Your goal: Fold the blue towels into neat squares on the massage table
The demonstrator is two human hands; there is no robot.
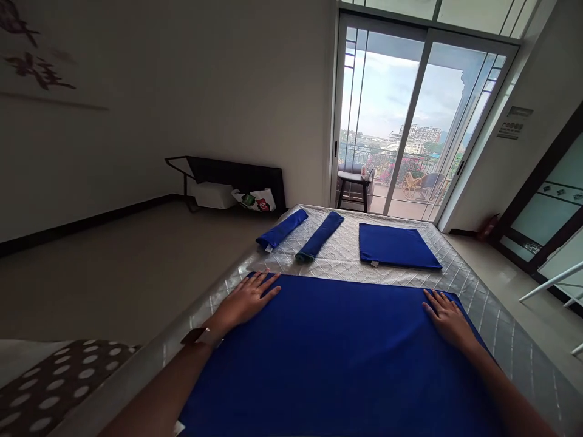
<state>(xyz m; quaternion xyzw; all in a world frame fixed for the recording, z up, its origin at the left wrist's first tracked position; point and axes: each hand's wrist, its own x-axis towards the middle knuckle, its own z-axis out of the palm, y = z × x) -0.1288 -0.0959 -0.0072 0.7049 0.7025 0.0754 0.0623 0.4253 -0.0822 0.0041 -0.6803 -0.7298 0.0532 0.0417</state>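
A large blue cloth [337, 352] lies spread out on a quilted silvery surface [337, 243]. On its far left corner my left hand [248, 298] rests flat, fingers apart. My right hand [449, 317] lies flat near the far right corner, its fingers also spread. Beyond the cloth are a rolled blue piece [282, 230] at the left and a second blue roll [320, 237] beside it. To their right a folded blue square [397, 246] lies flat, a small white tag at its near edge.
At the lower left is a brown polka-dot fabric [59, 382]. A dark bench [237, 173] with a white box [214, 195] and a printed bag [257, 200] stands by the wall. Sliding glass doors [387, 121] are behind. White metal legs [553, 280] show at the right.
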